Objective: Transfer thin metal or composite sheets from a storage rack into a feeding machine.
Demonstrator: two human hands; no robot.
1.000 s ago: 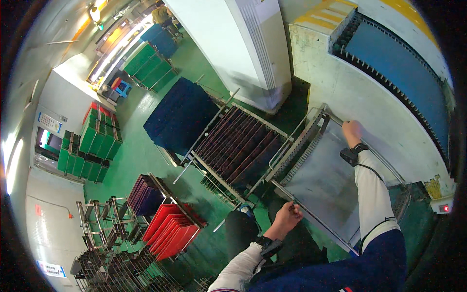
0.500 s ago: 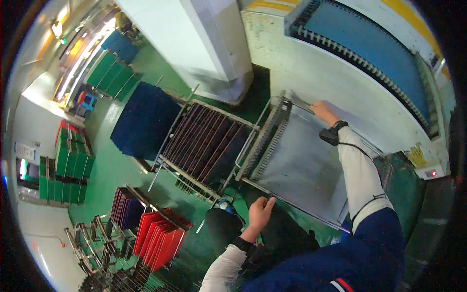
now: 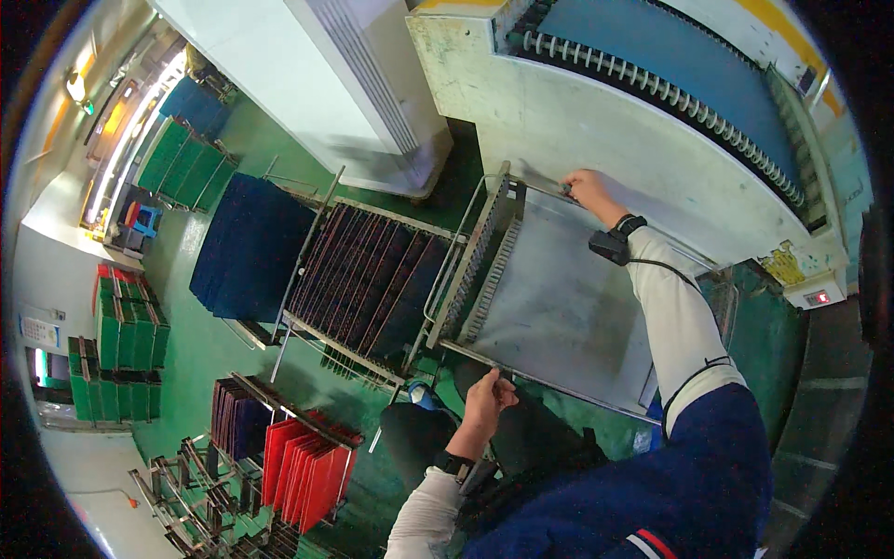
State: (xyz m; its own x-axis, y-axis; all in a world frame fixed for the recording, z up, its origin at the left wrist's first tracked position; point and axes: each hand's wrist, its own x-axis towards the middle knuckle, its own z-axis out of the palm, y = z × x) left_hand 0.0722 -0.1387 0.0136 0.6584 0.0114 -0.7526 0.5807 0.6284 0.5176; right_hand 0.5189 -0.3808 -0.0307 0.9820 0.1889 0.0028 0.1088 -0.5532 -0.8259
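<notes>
A metal rack (image 3: 475, 270) with toothed edge strips stands before me, a flat grey panel (image 3: 568, 279) lying across it. At the rack's far side my right hand (image 3: 594, 196) is closed on the side rail (image 3: 675, 244), its fingertips partly hidden. My left hand (image 3: 486, 410) has its fingers curled together close to the near rail (image 3: 549, 382). Whether it touches that rail, or pinches something small, I cannot make out. Both wrists carry dark bands or devices.
Left of the rack stands another rack (image 3: 363, 279) of dark upright panels, with dark blue panels (image 3: 250, 247) beyond. Red panels (image 3: 303, 470) hang at lower left. A pale machine (image 3: 549, 121) with a roller-edged blue bed borders the far right, beside a white pillar (image 3: 354, 84).
The whole view has shifted, so the racks appear farther left. My right hand sits slightly farther right along the far rail. My left hand stays by the near rail with its fingers more curled.
</notes>
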